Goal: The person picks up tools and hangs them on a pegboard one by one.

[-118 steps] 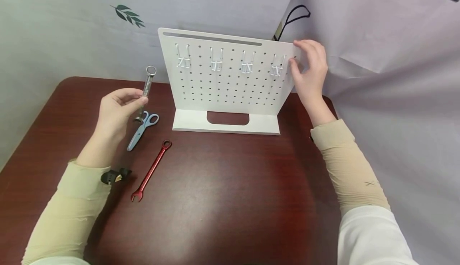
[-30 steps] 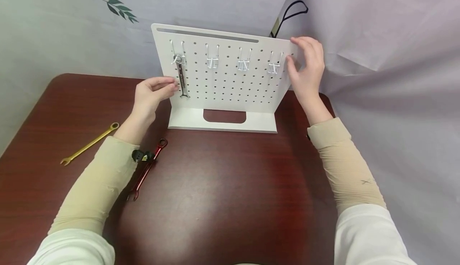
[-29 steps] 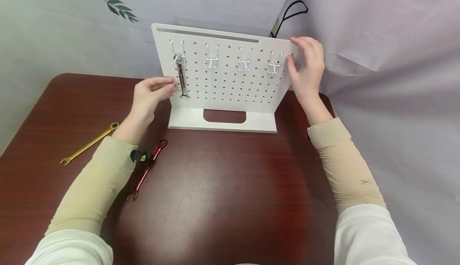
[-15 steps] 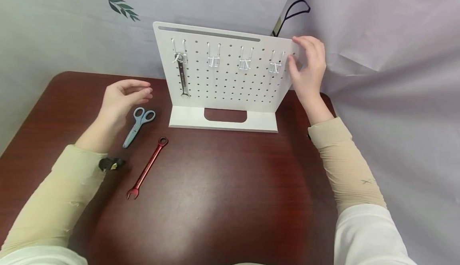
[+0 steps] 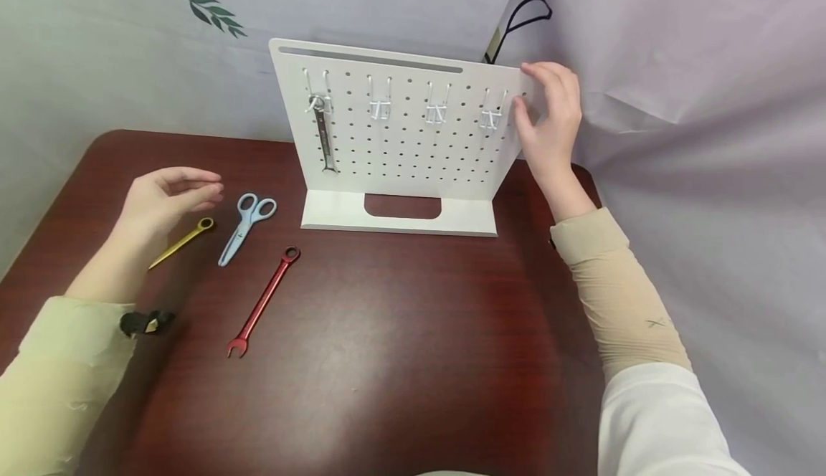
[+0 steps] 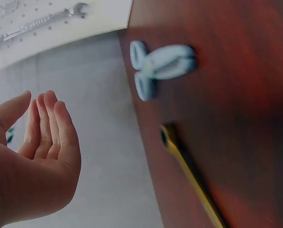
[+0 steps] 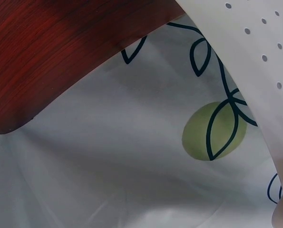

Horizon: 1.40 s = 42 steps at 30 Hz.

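Note:
My left hand (image 5: 164, 200) is over the left of the table with nothing in it, fingers loosely bent; the left wrist view shows the empty palm. Beneath it lies a yellow wrench (image 5: 185, 241), partly hidden by the wrist in the head view. Light blue scissors (image 5: 239, 238) and a red wrench (image 5: 263, 302) lie to the right. At the upper right corner of the white pegboard (image 5: 289, 89), my right hand (image 5: 553, 128) grips the edge, thumb on the front face. A silver wrench (image 5: 324, 135) hangs by its ring end from the leftmost hook.
Further white wire hooks (image 5: 436, 112) line the pegboard's upper part, with nothing hanging on them. The board stands on its flat base (image 5: 332, 211) at the back of the dark red table (image 5: 413, 332). Pale cloth (image 5: 413, 3) hangs behind, and a black loop (image 5: 529, 19) shows above the right corner.
The silver wrench went from my left hand onto the leftmost hook. My left hand then let go and moved left and down, away from the board. The right hand stays at the corner.

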Each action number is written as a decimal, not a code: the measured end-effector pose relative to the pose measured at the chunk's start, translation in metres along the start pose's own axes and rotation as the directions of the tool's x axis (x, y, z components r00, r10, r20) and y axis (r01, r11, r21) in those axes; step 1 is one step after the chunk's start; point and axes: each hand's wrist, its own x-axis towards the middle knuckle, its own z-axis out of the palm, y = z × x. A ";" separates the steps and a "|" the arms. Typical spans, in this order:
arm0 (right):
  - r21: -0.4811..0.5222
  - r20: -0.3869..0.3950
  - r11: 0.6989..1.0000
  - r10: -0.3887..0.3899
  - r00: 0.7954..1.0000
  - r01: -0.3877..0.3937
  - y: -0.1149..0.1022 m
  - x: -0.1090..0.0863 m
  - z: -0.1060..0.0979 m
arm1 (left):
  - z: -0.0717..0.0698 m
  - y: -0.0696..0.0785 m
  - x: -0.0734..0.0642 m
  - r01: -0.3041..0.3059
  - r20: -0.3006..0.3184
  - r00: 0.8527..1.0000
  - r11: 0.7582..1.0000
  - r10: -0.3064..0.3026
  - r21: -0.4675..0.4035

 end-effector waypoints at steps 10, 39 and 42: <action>0.002 0.005 1.000 -0.009 1.000 0.009 -0.002 0.003 0.003 | -0.024 -0.026 -0.016 0.083 -0.018 0.997 0.986 -0.081 0.143; -0.005 -0.001 1.000 -0.001 1.000 0.001 -0.002 0.001 -0.001 | -0.057 -0.069 -0.004 -0.109 0.134 0.991 0.719 0.022 0.686; -0.004 -0.001 1.000 0.000 1.000 0.000 -0.002 0.000 -0.001 | -0.060 -0.070 -0.003 -0.130 0.152 0.988 0.704 0.031 0.698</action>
